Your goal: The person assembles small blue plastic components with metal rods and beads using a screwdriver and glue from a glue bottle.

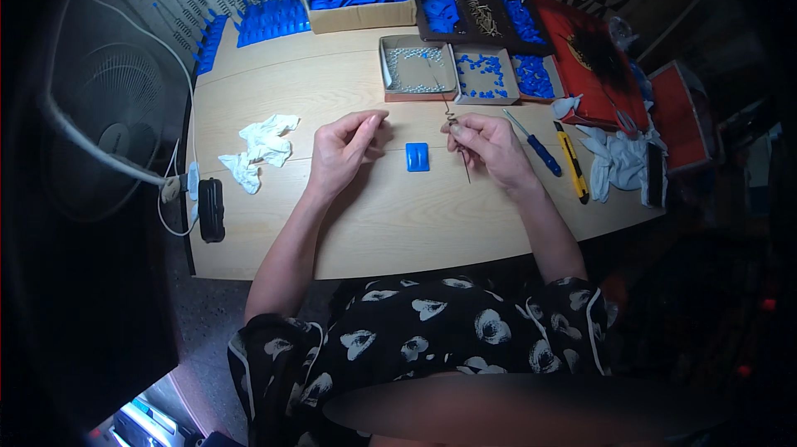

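Note:
My right hand (490,148) pinches a thin metal wire with a small coil (451,117) in it. One end of the wire points up toward the bead box and the other hangs below my fingers. My left hand (347,150) is closed, with thumb and forefinger tips together; anything between them is too small to make out. On the table between my hands lies a small blue plastic base (417,157), touched by neither hand. Past my hands sits a cardboard tray of small clear beads (415,69), beside a tray of small blue pieces (486,78).
A blue-handled screwdriver (540,151) and yellow utility knife (573,165) lie right. White cloths (270,140) lie left, near a black case (212,210). Behind stand blue bases with upright coiled wires (270,22), a carton of blue plates (357,15) and a dark compartment tray (484,15).

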A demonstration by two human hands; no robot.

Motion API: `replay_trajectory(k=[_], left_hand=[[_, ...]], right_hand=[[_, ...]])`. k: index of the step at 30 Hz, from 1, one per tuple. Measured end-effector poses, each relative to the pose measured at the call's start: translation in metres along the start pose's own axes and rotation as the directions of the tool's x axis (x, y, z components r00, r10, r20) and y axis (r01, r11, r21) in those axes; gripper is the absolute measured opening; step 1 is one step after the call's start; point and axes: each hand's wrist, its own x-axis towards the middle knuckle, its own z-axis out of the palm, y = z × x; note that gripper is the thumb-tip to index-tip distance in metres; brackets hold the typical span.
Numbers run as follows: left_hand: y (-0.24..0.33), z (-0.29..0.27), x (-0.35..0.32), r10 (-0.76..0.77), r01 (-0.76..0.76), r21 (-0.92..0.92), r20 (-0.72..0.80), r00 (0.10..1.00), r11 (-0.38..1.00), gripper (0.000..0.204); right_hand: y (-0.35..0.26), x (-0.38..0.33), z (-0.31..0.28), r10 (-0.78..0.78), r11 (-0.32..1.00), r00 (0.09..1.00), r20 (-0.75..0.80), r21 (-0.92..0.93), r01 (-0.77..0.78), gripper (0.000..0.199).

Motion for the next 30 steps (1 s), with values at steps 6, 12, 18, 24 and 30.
replay_trajectory(k=[6, 12, 18, 24, 30], left_hand=[[0.034, 0.019, 0.012, -0.156, 0.185, -0.258, 0.129, 0.979, 0.948, 0.039], [0.06, 0.029, 0.027, -0.222, 0.251, -0.393, 0.118, 0.968, 0.885, 0.035], [0.058, 0.037, 0.021, -0.193, 0.223, -0.426, 0.113, 0.975, 0.877, 0.031], [0.057, 0.044, 0.018, -0.091, 0.147, -0.363, 0.168, 0.982, 0.92, 0.031], [0.056, 0.04, 0.019, -0.077, 0.143, -0.263, 0.244, 0.967, 0.954, 0.028]], right_hand=[[-0.027, -0.018, 0.028, 0.006, 0.995, 0.994, 0.109, 0.094, -0.016, 0.029], [-0.02, -0.021, 0.038, -0.038, 0.997, 0.989, 0.142, 0.067, 0.029, 0.026], [-0.022, -0.036, 0.044, -0.021, 1.0, 0.996, 0.09, -0.017, 0.023, 0.03], [-0.02, -0.048, 0.048, -0.077, 0.966, 0.997, 0.029, -0.245, 0.082, 0.036], [-0.017, -0.049, 0.046, -0.084, 0.928, 0.993, 0.084, -0.355, 0.109, 0.034]])
